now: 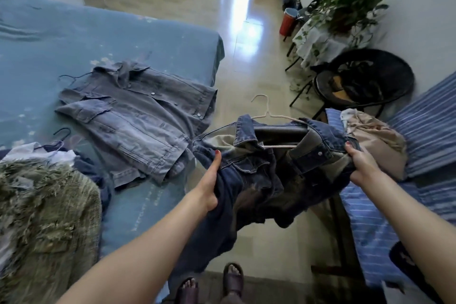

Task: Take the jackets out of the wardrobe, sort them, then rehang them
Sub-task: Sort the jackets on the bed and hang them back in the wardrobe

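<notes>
Gripping dark denim jacket, left hand, right hand

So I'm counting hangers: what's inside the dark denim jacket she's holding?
A pale wire hanger sits inside the dark denim jacket, its hook poking out above the collar and its bottom bar showing in the neck opening. The hanger's shoulder ends are covered by denim. Both hands grip the jacket.

Dim, cool daylight from far doorway; strong glare streak on glossy floor; soft focus throughout; wide-angle bending at edges.
</notes>
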